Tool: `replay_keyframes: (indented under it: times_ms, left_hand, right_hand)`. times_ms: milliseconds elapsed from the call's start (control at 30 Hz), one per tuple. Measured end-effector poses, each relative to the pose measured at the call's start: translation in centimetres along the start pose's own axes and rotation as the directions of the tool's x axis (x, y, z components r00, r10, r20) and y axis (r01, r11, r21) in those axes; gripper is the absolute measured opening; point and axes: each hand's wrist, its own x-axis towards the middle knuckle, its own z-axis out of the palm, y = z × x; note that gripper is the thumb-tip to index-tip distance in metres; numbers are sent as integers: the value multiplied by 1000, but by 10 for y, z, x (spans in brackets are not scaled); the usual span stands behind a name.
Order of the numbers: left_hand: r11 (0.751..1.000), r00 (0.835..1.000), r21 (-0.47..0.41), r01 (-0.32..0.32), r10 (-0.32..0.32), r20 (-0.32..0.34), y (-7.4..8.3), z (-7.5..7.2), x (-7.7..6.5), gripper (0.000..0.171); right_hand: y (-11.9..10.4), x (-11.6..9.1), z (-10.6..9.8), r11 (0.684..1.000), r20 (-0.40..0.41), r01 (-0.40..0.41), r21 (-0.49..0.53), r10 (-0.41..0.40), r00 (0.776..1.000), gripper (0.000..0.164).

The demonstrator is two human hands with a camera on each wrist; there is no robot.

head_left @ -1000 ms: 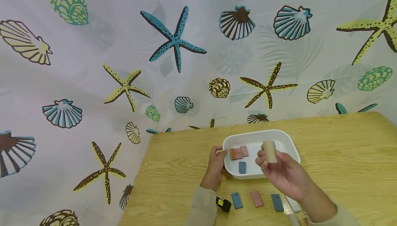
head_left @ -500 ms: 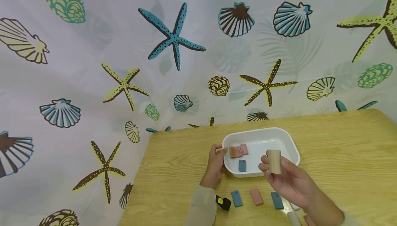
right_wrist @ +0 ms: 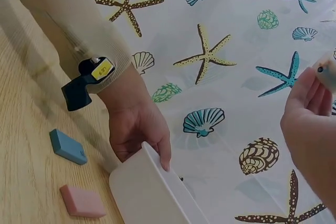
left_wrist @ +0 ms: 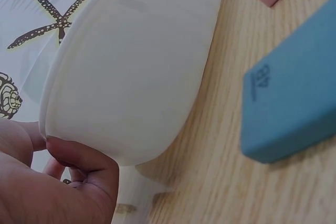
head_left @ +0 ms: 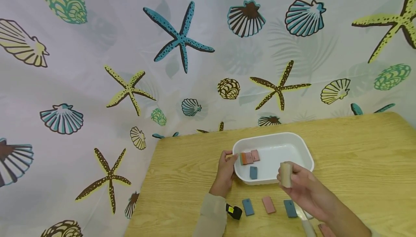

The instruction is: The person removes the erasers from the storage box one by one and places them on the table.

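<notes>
My left hand (head_left: 225,173) grips the left end of a white plastic tub (head_left: 277,163). In the left wrist view, curled fingers (left_wrist: 84,161) hold the tub's rim. My right hand (head_left: 307,190) pinches a pale wood-coloured cylinder (head_left: 286,175), raised in front of the tub's near right side. The right wrist view catches only part of that piece (right_wrist: 326,72) at its right edge, with a small dark dot on its end. Inside the tub lie two pink blocks (head_left: 255,155), a blue block (head_left: 253,172) and an orange-and-green piece (head_left: 243,158).
On the wooden table (head_left: 188,164), before the tub, lie a blue block (head_left: 248,207), a pink block (head_left: 268,205) and another blue block (head_left: 290,208). A knife-like tool (head_left: 307,226) with a pale handle and another pink block (head_left: 326,230) lie near my right forearm. A patterned curtain (head_left: 208,96) hangs behind.
My right hand has lowered and drawn back slightly to the right with the cylinder, which has turned a little. My left hand keeps its hold on the tub.
</notes>
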Motion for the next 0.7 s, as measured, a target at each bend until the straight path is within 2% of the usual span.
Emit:
replay_keyframes:
  times_ms: [67,100,133,167,200,233,300,333,367,433,467,567,700]
  left_hand:
    - [1000,1000,1,1,-1,1,0,0,1,31]
    - [1000,1000,0,3,-3,3,0,0,1,31]
    - [1000,1000,1,6,-6,3,0,0,1,31]
    - [1000,1000,4,6,-6,2,1,0,1,31]
    - [1000,1000,7,7,-7,1,1,0,0,30]
    - [1000,1000,6,12,-12,-1,1,0,1,29]
    - [1000,1000,7,18,-18,-6,1,0,1,27]
    - [1000,1000,9,20,-20,-9,2,0,1,27]
    - [1000,1000,8,21,-21,-11,2,0,1,26]
    - [1000,1000,1,20,-20,-14,1,0,2,25]
    - [1000,1000,-2,15,-15,-13,1,0,2,25]
    - [1000,1000,-18,-3,2,-2,0,0,2,24]
    - [999,1000,-32,-15,15,17,-2,-1,2,23]
  right_hand:
    - [1,-2,-1,992,-78,-12,-129,2,997,38]
    - [2,-3,-1,975,-135,-25,-220,-5,991,36]
    - [4,-4,-1,944,-207,-50,-325,-20,978,31]
    - [5,-5,0,901,-301,-100,-421,-34,953,27]
    - [7,-5,1,841,-393,-166,-515,-60,918,24]
    - [10,-5,1,764,-464,-237,-600,-91,881,23]
    - [14,-5,2,601,-571,-380,-703,-159,805,30]
    - [17,-5,2,533,-597,-430,-729,-188,779,34]
    - [18,-5,1,477,-610,-464,-747,-212,764,36]
    - [21,-5,1,391,-609,-498,-774,-245,754,37]
    - [22,-6,1,360,-609,-511,-780,-254,751,37]
    - [24,-9,0,283,-611,-545,-789,-267,746,36]
    - [28,-15,-4,190,-640,-612,-767,-279,716,35]
